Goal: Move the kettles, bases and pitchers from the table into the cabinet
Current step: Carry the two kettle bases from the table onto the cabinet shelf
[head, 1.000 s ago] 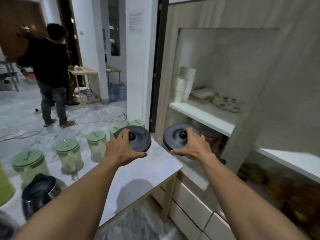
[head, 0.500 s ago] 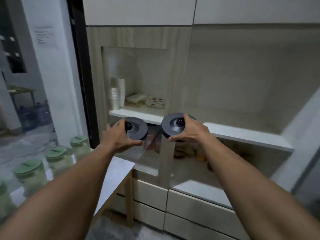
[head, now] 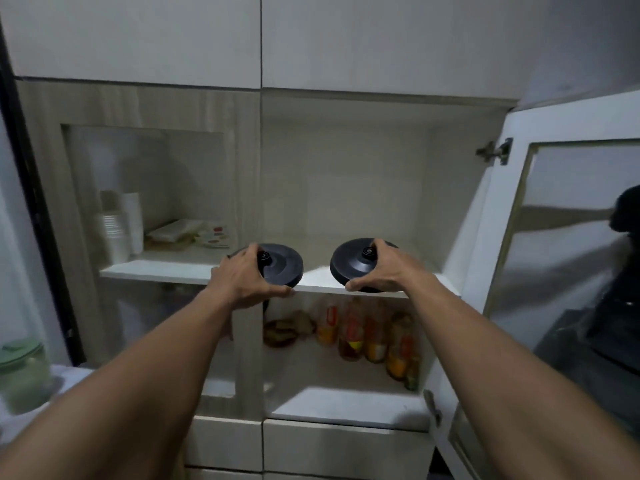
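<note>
Left hand [head: 247,282] grips left base [head: 284,266], right hand [head: 384,271] grips right base [head: 349,268], by 6 o'clock rims; judged light, rigid, smooth plastic.

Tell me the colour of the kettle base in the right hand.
The kettle base in the right hand is black, seen in the head view.

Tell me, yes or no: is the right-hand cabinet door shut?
No: the glass door stands swung out at the right with its hinge exposed, leaving the shelf compartment open.
</note>
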`<control>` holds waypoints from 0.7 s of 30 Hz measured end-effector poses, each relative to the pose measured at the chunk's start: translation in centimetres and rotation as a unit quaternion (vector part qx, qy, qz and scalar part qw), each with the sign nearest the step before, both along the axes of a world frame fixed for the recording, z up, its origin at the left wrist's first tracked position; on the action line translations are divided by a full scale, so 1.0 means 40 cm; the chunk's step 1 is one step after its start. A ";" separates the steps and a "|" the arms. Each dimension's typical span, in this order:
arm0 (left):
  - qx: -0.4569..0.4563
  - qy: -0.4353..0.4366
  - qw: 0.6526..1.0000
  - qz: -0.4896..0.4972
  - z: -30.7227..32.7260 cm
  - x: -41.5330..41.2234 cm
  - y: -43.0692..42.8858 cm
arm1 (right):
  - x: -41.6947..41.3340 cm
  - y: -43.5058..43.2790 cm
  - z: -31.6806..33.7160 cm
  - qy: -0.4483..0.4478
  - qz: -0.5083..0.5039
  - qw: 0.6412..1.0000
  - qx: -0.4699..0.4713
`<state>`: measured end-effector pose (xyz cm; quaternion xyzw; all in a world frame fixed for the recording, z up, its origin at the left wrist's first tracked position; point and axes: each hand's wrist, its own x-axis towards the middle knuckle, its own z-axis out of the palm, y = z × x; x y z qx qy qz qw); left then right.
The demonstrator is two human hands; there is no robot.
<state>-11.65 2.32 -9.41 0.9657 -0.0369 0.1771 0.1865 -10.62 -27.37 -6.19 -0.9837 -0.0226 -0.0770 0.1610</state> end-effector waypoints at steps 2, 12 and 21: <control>-0.003 -0.007 1.000 -0.016 0.026 0.034 -0.057 | 0.021 -0.050 0.008 -0.003 -0.013 1.000 0.004; 0.004 -0.026 0.999 -0.029 0.058 0.185 -0.255 | 0.145 -0.221 0.022 -0.016 -0.029 0.999 0.013; 0.000 -0.010 0.999 -0.037 0.051 0.383 -0.336 | 0.325 -0.277 0.003 -0.010 -0.040 0.999 0.023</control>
